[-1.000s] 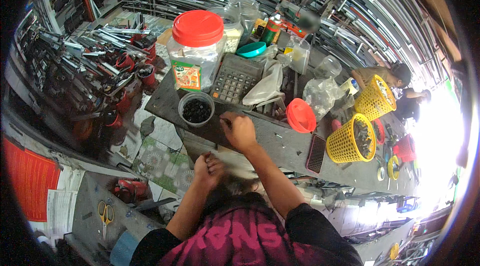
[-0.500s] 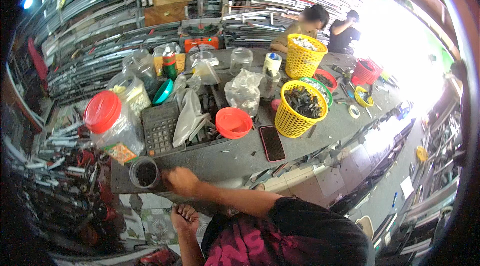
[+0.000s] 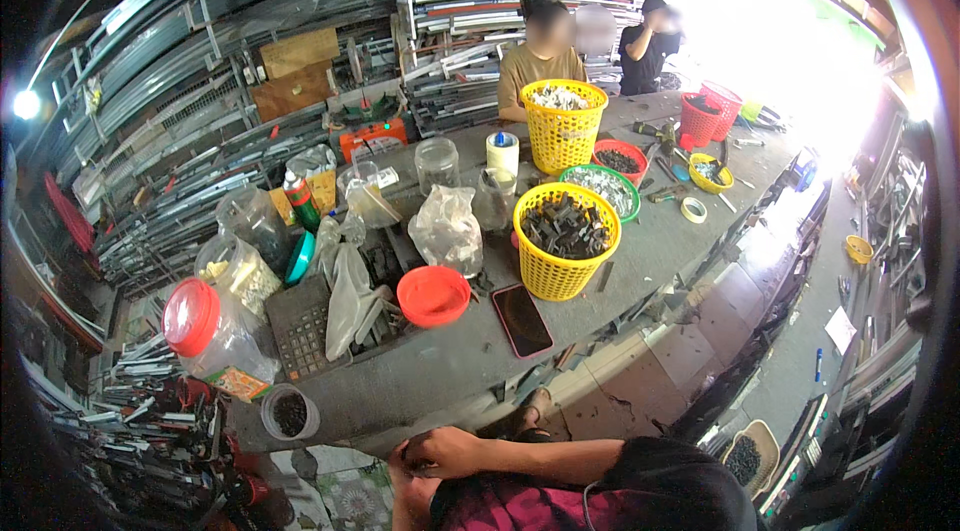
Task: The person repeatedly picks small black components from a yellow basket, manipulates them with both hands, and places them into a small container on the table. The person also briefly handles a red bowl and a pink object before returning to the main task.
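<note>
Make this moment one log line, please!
left hand, right hand: overlapping in view, near table | held: cannot tell | on table: small cup with black pieces, phone

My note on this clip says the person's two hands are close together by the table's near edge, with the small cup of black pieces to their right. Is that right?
Not quite: in the head view, the small cup of black pieces is left of the left hand and right hand, not right. The rest stands.
</note>
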Demonstrator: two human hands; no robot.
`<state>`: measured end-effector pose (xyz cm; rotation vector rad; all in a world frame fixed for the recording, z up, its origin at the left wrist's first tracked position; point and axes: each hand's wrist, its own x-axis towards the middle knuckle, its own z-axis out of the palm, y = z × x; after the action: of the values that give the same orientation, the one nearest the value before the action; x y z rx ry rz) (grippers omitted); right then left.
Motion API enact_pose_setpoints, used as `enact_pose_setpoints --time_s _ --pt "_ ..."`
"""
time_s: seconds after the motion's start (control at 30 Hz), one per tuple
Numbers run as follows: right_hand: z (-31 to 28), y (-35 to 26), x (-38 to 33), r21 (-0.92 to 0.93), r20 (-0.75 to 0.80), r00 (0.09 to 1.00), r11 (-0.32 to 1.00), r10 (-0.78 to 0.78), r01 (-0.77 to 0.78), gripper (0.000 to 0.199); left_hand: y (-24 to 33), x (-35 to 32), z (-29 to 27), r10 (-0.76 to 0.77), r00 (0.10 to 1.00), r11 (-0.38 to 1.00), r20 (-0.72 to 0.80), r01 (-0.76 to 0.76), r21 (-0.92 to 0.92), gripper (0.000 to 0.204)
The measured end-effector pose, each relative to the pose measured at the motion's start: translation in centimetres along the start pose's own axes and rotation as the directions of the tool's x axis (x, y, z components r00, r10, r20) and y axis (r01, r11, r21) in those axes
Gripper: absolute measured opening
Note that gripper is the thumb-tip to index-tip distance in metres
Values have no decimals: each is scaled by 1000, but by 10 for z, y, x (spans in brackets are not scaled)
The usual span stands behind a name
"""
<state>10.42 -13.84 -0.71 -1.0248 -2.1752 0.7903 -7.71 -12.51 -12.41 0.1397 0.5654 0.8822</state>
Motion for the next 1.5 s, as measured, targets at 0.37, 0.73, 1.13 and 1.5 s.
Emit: enact_pose_setpoints --time_s 0.37,0.73,1.13,1.5 --pt "-19 14 -69 615 -111 788 664 606 -425 30 13 11 131 -305 940 936 153 326 -136 46" --pt "-3 15 -78 824 109 795 393 597 -408 24 11 1 108 -167 984 983 59 162 81 47" --pt "-13 -10 -62 885 25 927 424 375 -195 27 19 -17 120 -28 999 994 18 30 -103 44" --pt "-51 -40 -55 884 313 909 266 275 -384 48 30 -37 136 -76 980 856 185 159 -493 46"
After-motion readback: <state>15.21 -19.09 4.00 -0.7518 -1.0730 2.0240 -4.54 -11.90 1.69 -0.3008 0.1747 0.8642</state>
